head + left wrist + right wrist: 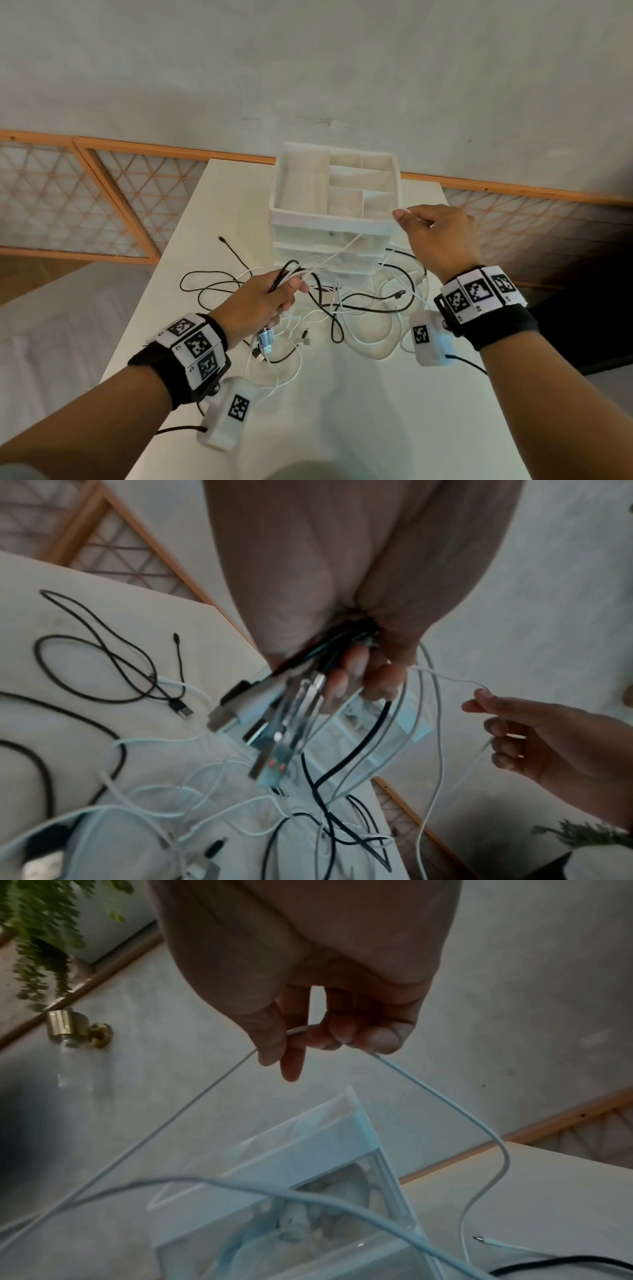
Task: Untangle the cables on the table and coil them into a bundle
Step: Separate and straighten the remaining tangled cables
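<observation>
A tangle of black and white cables [346, 308] lies on the white table [342, 411]. My left hand [267, 301] grips a bunch of cable ends, and their USB plugs [274, 723] hang below the fingers [346, 674]. My right hand [435, 236] is raised to the right and pinches one white cable [428, 1091] between thumb and fingers [377, 1039]. That white cable [342, 250] runs taut from the left fist up to the right hand.
A white drawer organizer [335, 205] with open top compartments stands at the back of the table, just behind the hands. Loose black cable loops [92, 666] spread to the left. Wooden lattice panels [68, 198] line the wall. A plant [44, 934] hangs off to the side.
</observation>
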`<action>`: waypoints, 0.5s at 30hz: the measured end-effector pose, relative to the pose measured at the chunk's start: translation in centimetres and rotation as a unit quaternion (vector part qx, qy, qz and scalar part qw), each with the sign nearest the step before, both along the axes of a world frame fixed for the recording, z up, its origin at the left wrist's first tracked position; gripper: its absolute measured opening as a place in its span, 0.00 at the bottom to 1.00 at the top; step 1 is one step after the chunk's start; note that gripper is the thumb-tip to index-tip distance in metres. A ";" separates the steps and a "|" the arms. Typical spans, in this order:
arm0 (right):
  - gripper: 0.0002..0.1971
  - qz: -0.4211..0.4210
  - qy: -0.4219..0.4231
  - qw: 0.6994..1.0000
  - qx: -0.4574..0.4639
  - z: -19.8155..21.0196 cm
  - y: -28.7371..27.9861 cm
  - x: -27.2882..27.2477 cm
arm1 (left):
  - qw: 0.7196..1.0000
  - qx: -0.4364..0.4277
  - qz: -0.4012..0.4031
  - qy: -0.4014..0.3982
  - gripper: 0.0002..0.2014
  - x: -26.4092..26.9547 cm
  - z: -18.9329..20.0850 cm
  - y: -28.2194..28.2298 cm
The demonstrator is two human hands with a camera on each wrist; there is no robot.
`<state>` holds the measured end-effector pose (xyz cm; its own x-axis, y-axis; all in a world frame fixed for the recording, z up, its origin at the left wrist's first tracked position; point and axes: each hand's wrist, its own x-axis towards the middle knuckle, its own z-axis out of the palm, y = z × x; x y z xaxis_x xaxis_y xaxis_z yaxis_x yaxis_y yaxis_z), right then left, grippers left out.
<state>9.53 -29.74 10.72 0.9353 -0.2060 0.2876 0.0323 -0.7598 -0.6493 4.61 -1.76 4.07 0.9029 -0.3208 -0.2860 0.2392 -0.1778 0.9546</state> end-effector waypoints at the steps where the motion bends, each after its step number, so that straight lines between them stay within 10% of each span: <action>1: 0.12 -0.010 -0.006 1.000 0.014 -0.3 -0.4 0.4 | 1.000 0.019 -0.006 0.002 0.14 0.0 -0.3 0.4; 8: 0.18 -0.109 0.044 0.993 0.033 -3.9 -1.9 1.6 | 0.966 0.232 -0.076 -0.088 0.18 0.2 -0.4 2.5; 12: 0.11 -0.070 0.233 0.968 -0.066 -5.2 -1.5 0.2 | 0.946 0.301 -0.079 -0.095 0.16 0.3 -0.4 3.9; 15: 0.35 0.078 0.261 0.957 -0.096 -3.8 0.8 -1.3 | 0.934 0.332 -0.082 -0.101 0.15 0.3 0.5 4.1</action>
